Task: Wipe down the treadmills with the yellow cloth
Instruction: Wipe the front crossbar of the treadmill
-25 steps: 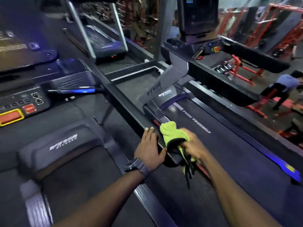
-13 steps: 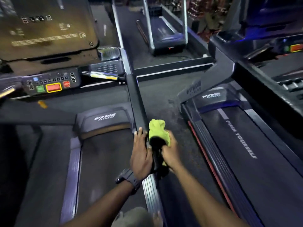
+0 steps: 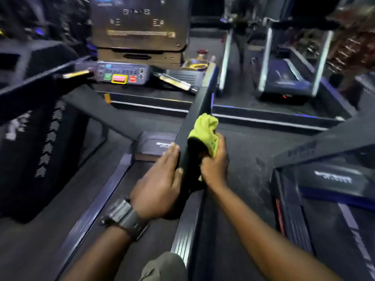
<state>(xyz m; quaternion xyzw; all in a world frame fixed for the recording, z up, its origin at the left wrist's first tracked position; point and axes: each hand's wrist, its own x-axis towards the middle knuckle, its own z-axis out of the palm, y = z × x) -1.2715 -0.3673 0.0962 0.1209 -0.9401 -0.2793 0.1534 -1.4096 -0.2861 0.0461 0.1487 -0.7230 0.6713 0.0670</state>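
The yellow cloth [image 3: 205,131] is bunched against the right side of a black treadmill handrail [image 3: 199,104] that runs up toward the console [image 3: 122,74]. My right hand [image 3: 215,165] grips the cloth, with part of it sticking up above my fingers. My left hand [image 3: 160,183], with a dark watch on its wrist, rests flat with straight fingers on the left side of the same rail. Below lies the treadmill belt [image 3: 113,199] with its grey side rail.
A second treadmill [image 3: 334,191] stands to the right across a strip of dark floor. Further treadmills [image 3: 284,78] stand beyond a low step. On the left looms a dark handrail [image 3: 40,86]. A dark screen [image 3: 140,23] rises above the console.
The view has swung left and nearer the console. Both hands have slid a little up the rail, still either side of it, the cloth held throughout.
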